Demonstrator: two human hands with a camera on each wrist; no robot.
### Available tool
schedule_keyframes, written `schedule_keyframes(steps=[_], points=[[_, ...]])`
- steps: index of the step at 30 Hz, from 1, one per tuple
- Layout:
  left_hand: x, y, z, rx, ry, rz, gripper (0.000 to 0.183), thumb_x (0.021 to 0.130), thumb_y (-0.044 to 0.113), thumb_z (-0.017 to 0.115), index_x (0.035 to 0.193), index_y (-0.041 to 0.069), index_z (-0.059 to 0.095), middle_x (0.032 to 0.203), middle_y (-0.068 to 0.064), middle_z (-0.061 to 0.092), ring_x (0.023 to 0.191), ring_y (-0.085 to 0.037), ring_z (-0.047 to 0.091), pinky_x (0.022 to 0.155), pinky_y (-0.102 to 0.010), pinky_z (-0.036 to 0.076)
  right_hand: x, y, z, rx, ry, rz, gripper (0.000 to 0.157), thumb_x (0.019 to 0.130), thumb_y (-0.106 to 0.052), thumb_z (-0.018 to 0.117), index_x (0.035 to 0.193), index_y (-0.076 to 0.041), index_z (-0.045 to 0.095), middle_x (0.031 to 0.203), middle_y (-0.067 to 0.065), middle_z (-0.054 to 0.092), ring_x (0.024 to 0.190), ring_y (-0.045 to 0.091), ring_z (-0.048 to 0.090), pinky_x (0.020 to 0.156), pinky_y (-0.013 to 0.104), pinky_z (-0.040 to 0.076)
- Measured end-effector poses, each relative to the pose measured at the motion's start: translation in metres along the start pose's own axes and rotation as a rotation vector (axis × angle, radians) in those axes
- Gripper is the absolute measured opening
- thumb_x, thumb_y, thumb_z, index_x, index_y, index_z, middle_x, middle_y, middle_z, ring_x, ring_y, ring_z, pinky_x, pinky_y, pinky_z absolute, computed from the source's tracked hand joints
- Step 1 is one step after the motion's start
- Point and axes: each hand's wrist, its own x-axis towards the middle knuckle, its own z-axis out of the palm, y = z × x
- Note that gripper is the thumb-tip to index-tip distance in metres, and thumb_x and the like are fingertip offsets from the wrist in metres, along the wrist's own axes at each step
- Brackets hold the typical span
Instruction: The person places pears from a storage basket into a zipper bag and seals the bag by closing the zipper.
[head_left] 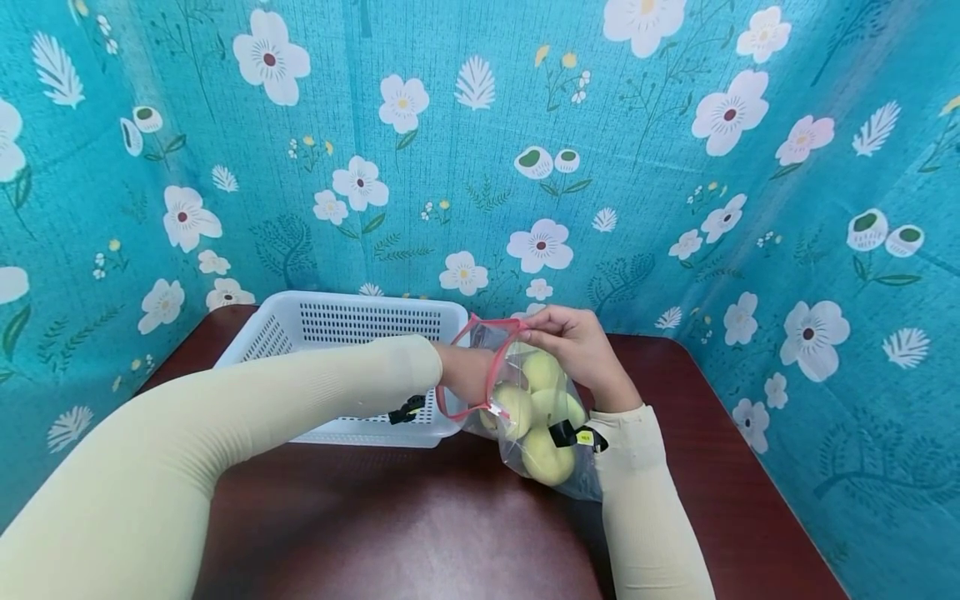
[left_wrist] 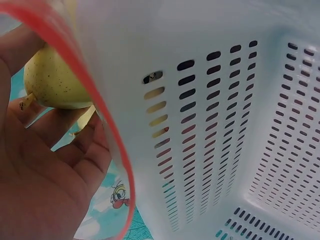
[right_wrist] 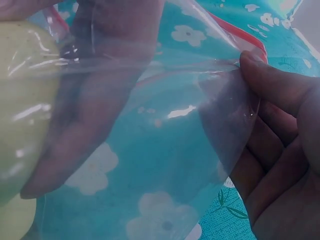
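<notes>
A clear plastic bag with a red zip edge stands tilted on the table, several yellow-green pears inside it. My left hand reaches through the bag's mouth from the left. In the left wrist view its thumb and fingers hold a speckled pear with a brown stem, and another stem shows behind. My right hand pinches the red edge at the mouth's far right side. Through the film, the right wrist view shows the left fingers beside a pear.
A white perforated plastic basket stands left of the bag, its right wall close against the bag's mouth. Both rest on a dark red-brown table. A teal floral curtain hangs behind and along both sides.
</notes>
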Motion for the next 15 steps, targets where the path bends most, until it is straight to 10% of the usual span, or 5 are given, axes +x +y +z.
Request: schedule_keyframes(steps=[15], points=[[0.0059, -0.0029, 0.0051, -0.012, -0.036, 0.058, 0.063, 0.084, 0.028, 0.078, 0.141, 0.018, 0.052, 0.132, 0.002, 0.057, 0.119, -0.012, 0.049, 0.1, -0.03, 0.037, -0.0001, -0.0002, -0.0019, -0.026, -0.002, 0.0, 0.007, 0.087, -0.003, 0.071, 0.094, -0.001, 0.075, 0.088, 0.009, 0.073, 0.083, 0.016, 0.068, 0.066, 0.028, 0.054]])
